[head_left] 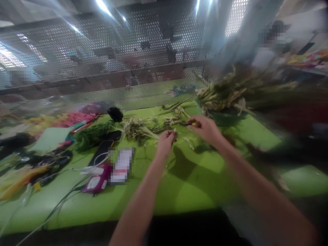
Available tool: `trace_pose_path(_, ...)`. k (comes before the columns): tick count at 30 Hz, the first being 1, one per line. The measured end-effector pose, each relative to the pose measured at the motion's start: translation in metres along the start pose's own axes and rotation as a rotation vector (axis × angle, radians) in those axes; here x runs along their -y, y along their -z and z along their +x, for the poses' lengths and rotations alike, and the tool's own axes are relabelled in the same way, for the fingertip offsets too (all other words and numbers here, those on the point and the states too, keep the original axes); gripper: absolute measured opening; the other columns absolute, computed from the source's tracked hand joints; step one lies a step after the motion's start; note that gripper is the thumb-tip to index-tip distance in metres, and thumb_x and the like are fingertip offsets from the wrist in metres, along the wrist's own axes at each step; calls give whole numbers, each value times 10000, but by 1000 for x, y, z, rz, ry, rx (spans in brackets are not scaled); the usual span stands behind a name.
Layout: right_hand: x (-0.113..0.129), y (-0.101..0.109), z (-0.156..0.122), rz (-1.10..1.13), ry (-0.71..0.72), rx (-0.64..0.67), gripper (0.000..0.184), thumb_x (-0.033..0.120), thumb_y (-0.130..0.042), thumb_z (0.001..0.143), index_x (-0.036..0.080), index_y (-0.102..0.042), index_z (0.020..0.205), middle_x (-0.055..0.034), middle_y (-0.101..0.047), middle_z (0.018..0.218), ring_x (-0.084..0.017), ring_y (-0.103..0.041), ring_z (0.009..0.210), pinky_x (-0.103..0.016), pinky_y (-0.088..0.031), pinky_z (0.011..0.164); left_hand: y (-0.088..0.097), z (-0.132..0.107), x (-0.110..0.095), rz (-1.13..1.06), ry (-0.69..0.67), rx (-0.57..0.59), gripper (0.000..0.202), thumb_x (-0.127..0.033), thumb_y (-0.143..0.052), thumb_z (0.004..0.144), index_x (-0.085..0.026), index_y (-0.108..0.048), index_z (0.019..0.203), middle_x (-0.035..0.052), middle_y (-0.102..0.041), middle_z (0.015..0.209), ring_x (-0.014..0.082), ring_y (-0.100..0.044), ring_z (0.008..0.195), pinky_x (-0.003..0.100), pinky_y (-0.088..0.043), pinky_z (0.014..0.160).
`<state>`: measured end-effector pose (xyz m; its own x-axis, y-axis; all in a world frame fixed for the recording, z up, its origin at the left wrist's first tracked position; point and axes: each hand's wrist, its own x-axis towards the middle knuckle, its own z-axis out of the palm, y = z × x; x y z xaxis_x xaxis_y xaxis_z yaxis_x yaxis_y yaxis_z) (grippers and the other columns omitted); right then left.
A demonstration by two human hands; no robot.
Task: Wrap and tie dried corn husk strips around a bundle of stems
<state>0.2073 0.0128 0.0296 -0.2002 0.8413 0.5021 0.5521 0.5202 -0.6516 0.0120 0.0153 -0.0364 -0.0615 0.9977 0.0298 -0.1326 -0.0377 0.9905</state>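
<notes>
Both my hands work over a bright green table (194,184), and the picture is smeared by motion. My left hand (166,140) is closed in a pinch on a small pale bud or stem piece held at its fingertips. My right hand (206,129) is closed around a small tool with a yellow part and a dark tip (188,124), pointing left toward the left hand. Just beyond the hands lies a loose heap of green stems and pale buds (143,130). Small pale scraps (188,141) dot the table between the hands.
A large bundle of leafy stalks (238,92) lies at the right back. On the left are a dark phone (102,150), a purple device with white cable (98,179), a black round object (115,113), green herbs (89,135) and pink and yellow flowers (69,119). A perforated metal screen (128,51) stands behind.
</notes>
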Motion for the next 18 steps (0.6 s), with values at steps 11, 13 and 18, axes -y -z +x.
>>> trace_pose_path(11, -76, 80, -87, -666, -318, 340, 386, 309, -638, 800, 208, -675, 1171, -103, -720, 1068, -243, -647, 898, -301, -458, 717, -1, 1, -6, 72, -40, -16, 238, -377, -715, 710, -161, -646, 782, -15, -584, 649, 94, -499, 586, 232, -376, 604)
trace_pose_path(13, -77, 78, -92, -665, -340, 344, 513, 250, -613, 782, 206, -595, 1293, -103, -713, 1090, -236, -649, 898, -289, -453, 697, 0, 2, -6, 84, -33, -17, 247, -384, -726, 700, -164, -650, 783, -9, -592, 654, 97, -502, 585, 233, -376, 595)
trace_pose_path(18, -65, 83, -84, -688, -420, 365, 603, 201, -640, 684, 217, -595, 1286, -91, -727, 1024, -246, -653, 824, -291, -439, 648, 4, 5, -5, 118, -19, -39, 272, -399, -727, 683, -158, -655, 788, -15, -596, 638, 96, -495, 569, 227, -351, 569)
